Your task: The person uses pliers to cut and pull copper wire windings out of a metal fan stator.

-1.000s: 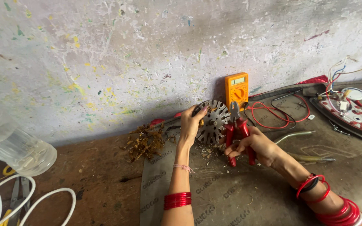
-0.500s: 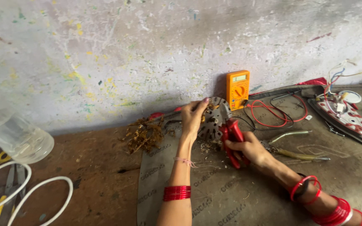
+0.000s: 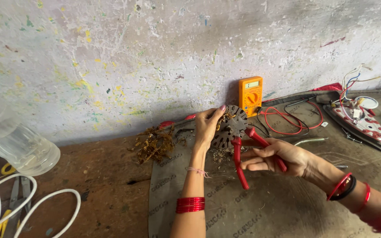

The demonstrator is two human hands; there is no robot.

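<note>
My left hand (image 3: 207, 125) holds a round slotted metal motor core (image 3: 230, 127) upright on its edge, near the wall. My right hand (image 3: 279, 157) grips the red handles of a pair of pliers (image 3: 242, 155), whose head is at the core's lower edge. A heap of brown pulled-out copper winding (image 3: 154, 143) lies to the left of the core. Small wire scraps lie under the core on the grey mat (image 3: 225, 207).
An orange multimeter (image 3: 250, 94) leans on the wall with red leads (image 3: 287, 117) beside it. An opened clothes iron base (image 3: 360, 119) with loose wires sits at right. A clear plastic jar (image 3: 16, 141), a white cable (image 3: 45, 207) and scissors (image 3: 16, 194) lie at left.
The view has shifted slightly. My right hand has drawn the pliers down and right, with the handles spread wider. The left hand still holds the core.
</note>
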